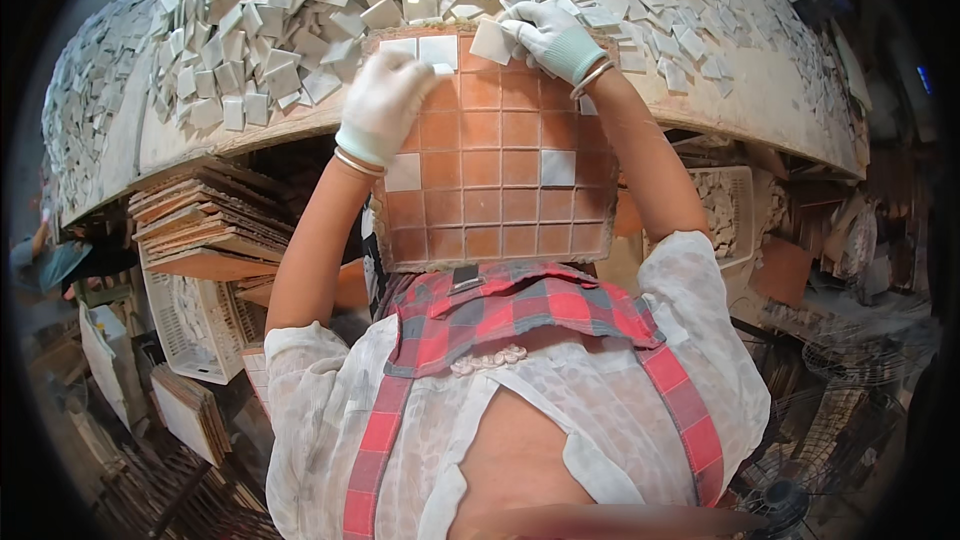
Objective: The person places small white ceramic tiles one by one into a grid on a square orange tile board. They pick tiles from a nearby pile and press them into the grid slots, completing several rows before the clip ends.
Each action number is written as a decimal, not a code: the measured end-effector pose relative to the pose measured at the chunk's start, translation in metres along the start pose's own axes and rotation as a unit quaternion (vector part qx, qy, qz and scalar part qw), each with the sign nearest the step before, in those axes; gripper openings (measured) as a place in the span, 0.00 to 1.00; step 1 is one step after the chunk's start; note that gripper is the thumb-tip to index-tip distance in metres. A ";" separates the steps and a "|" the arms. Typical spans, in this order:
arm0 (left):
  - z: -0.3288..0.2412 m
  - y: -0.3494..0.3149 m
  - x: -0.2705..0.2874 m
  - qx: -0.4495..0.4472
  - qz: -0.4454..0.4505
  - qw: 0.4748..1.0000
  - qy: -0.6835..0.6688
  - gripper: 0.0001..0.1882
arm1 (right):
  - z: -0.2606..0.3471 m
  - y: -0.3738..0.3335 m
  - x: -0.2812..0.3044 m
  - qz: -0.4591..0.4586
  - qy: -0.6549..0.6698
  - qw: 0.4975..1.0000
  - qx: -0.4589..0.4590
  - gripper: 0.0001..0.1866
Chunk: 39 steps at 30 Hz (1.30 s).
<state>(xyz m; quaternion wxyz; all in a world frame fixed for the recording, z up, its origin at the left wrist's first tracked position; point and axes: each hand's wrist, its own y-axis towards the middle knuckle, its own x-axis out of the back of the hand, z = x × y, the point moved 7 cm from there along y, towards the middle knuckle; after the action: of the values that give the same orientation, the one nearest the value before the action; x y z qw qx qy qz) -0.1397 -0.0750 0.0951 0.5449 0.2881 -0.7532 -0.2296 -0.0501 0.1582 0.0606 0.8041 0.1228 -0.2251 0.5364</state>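
Note:
An orange-brown grid board (482, 205) with raised lines between its square cells lies in front of me, its far edge on the bench. Several cells hold white square tiles, among them one tile (557, 168) right of the middle and another tile (403, 172) at the left. My left hand (382, 105), in a white glove, is closed over the board's far left part; a small white edge shows at its fingertips, too little to name. My right hand (552, 38), gloved too, pinches a white tile (493, 42), tilted above the far row.
Loose white tiles (270, 30) are heaped across the far bench (160, 145). Below it at the left stand a stack of boards (210, 215) and a white plastic crate (190, 325). Another crate (738, 215) with tile pieces sits at the right, and a fan (785, 500) at the lower right.

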 end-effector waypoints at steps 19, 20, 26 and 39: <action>0.004 -0.023 -0.026 0.060 0.086 0.993 -0.049 0.06 | 0.004 -0.038 0.057 -0.240 -0.277 0.929 0.049 0.23; 0.006 -0.020 -0.030 0.075 0.118 0.989 -0.041 0.05 | 0.004 -0.044 0.061 -0.227 -0.291 0.928 0.044 0.23; -0.015 0.015 -0.062 -0.038 0.070 0.995 0.059 0.24 | -0.003 -0.068 0.025 -0.159 -0.411 0.897 0.049 0.24; 0.071 0.099 -0.090 0.055 0.075 0.996 0.017 0.14 | 0.003 -0.044 0.033 -0.222 -0.279 0.920 0.166 0.07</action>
<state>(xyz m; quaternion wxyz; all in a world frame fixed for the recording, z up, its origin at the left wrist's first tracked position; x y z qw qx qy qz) -0.2039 0.0613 0.0774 0.5564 0.2644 -0.7748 -0.1419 0.0001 0.1664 0.0814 0.7751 0.4457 -0.3152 0.3181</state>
